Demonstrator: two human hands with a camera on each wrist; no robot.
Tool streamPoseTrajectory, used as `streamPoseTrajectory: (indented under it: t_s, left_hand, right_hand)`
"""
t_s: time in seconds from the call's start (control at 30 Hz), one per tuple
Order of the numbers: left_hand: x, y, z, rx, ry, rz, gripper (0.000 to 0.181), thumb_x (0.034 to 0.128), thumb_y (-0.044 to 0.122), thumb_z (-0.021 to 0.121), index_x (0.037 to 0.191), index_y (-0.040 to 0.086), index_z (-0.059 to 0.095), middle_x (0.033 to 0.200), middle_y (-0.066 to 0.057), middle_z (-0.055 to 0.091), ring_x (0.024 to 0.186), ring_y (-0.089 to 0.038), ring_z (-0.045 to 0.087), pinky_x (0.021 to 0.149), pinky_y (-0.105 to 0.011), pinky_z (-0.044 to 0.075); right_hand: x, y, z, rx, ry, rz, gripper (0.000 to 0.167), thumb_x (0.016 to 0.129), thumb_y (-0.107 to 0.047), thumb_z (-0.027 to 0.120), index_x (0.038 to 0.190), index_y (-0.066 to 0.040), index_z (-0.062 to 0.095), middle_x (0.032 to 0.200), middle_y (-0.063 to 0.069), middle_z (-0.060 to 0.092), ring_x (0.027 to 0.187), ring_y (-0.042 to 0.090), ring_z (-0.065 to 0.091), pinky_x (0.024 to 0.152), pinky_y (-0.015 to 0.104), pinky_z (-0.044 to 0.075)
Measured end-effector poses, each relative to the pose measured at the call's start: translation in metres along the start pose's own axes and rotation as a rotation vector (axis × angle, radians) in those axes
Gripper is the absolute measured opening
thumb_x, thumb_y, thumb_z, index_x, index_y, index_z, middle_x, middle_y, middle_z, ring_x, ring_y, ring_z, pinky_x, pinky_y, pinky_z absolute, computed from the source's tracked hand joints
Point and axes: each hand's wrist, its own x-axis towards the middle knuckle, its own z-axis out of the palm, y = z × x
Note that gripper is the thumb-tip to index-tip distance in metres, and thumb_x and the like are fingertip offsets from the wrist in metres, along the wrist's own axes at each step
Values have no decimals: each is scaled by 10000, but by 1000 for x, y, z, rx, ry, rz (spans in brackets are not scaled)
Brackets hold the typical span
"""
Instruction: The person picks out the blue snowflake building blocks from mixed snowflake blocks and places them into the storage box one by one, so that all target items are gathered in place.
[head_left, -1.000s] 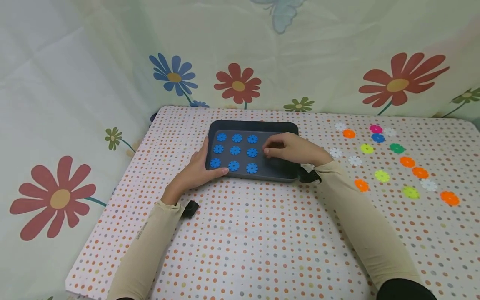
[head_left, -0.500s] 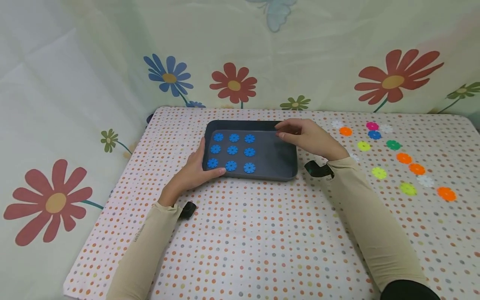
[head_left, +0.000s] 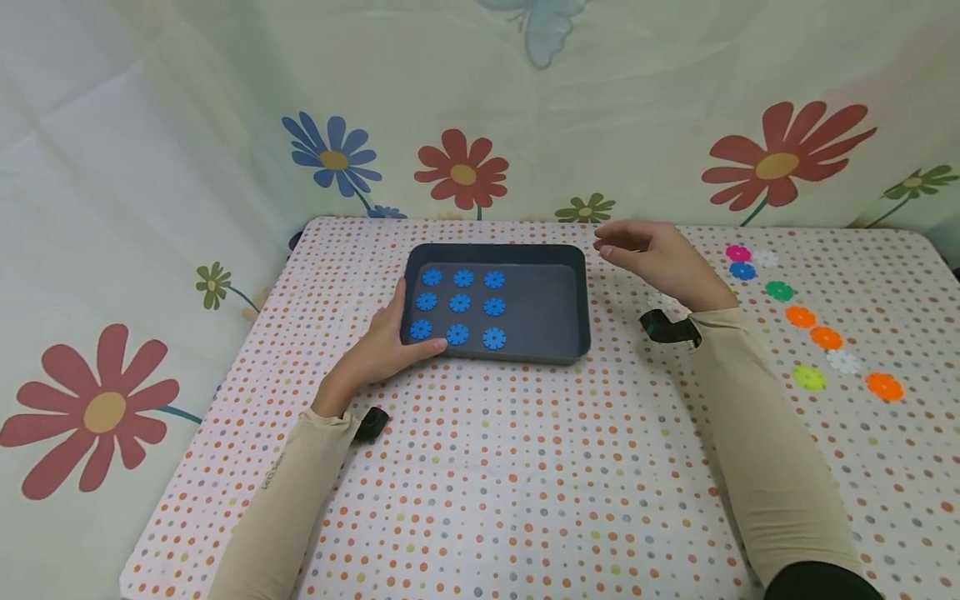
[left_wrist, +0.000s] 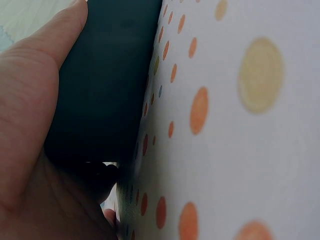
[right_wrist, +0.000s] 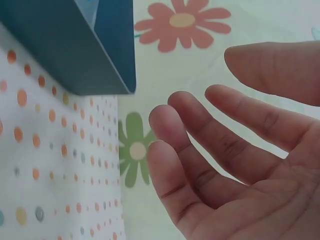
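Observation:
A dark grey baking tray (head_left: 543, 317) lies on the table, with several blue notched plastic discs (head_left: 460, 303) set out in rows across its left and middle part. My left hand (head_left: 378, 346) holds the tray's near left corner, thumb along the near rim and fingers along the left side. In the left wrist view, the thumb (left_wrist: 65, 30) lies against the tray's dark outer wall (left_wrist: 110, 85). My right hand (head_left: 660, 258) hovers beyond the tray's far right corner, fingers loosely bent. The right wrist view shows nothing between its fingers (right_wrist: 225, 145).
Loose notched discs in orange (head_left: 827, 337), green (head_left: 781, 290), pink (head_left: 738, 252), yellow, white and blue (head_left: 742, 270) lie scattered on the table's right side. My right hand and forearm cover part of that area. A flowered curtain (head_left: 637, 108) hangs behind the dotted tablecloth (head_left: 510, 467).
My right hand has lifted from over the tray and moved right, past its far right corner. The left hand keeps its hold; the blue discs stay in place.

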Motion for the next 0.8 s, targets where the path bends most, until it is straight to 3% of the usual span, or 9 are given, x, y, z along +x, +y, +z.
streamPoseTrajectory:
  t_s: [0.17,0.4,0.63,0.8]
  left_hand:
    - [-2,-1,1,3,3,1,1347,874,727,754,1708,246,-188,1789,-90,-47,1627,-396,-44,1214,-729,153]
    - [-1,0,3,3,7,3,1345,876,720,756,1712,229,-177,1790,-103,-34,1628,-398,-25,1210,-728,175]
    - [2,-2,3,0,16,10,1346,871,732,754,1711,248,-180,1790,-92,-30,1630,-386,-26,1208,-730,177]
    - [2,-2,2,-2,18,7,1348,868,735,755,1704,270,-193,1790,-84,-41,1629,-387,-43,1209,-735,161]
  right_hand:
    - [-1,11,-6,-33,22,29,473,1109,-252,630,1521,-27,578,1478,208,604,1328,344,580,1076,502,473]
    - [-3,26,-18,-89,81,57,498,1120,-264,603,1547,-13,554,1493,244,591,1306,387,584,1020,459,479]
    - [-7,29,-27,-115,135,74,477,1122,-265,592,1534,-26,576,1467,238,611,1260,376,597,981,430,485]
    - [-9,31,-34,-148,165,92,484,1122,-259,589,1542,-20,564,1479,247,594,1284,431,578,977,497,481]
